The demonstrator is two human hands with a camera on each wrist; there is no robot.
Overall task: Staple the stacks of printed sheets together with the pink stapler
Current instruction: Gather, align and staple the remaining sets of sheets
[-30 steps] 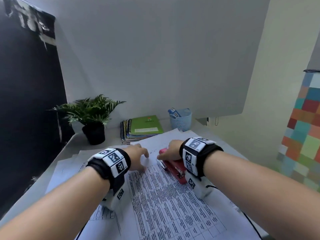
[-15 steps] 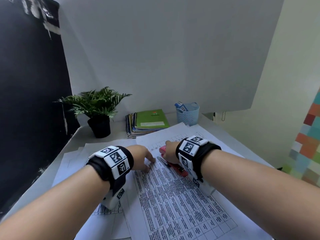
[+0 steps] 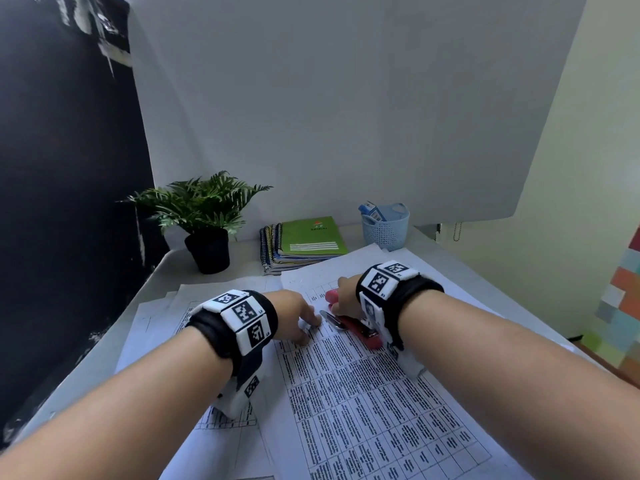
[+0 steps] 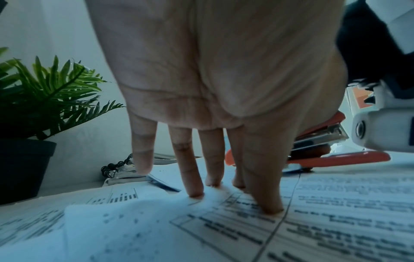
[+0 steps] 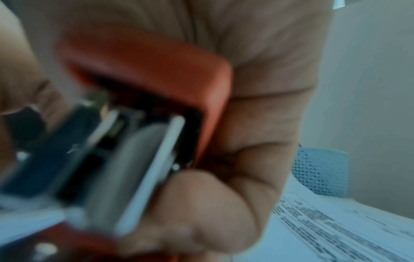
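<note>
1. Grey tabletop [image 3: 450, 271] before a pale wall carries overlapping stacks of white printed sheets [image 3: 363, 393].
2. I see the pink stapler [image 3: 356, 329] lying on the top stack's far left corner, long axis slanting towards me, just right of my left hand [image 3: 294, 311].
3. My right hand [image 3: 344, 299] curls around the stapler; left fingers [image 4: 192, 177], straight and spread, press the paper.

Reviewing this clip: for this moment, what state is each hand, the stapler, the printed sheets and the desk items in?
left hand: fingers straight, tips pressing the printed sheets
right hand: grips the pink stapler
pink stapler: on the sheets, mouth open
printed sheets: lying flat, overlapping loosely
notebooks: stacked, closed
blue basket: upright, a small box inside
potted plant: upright
</note>
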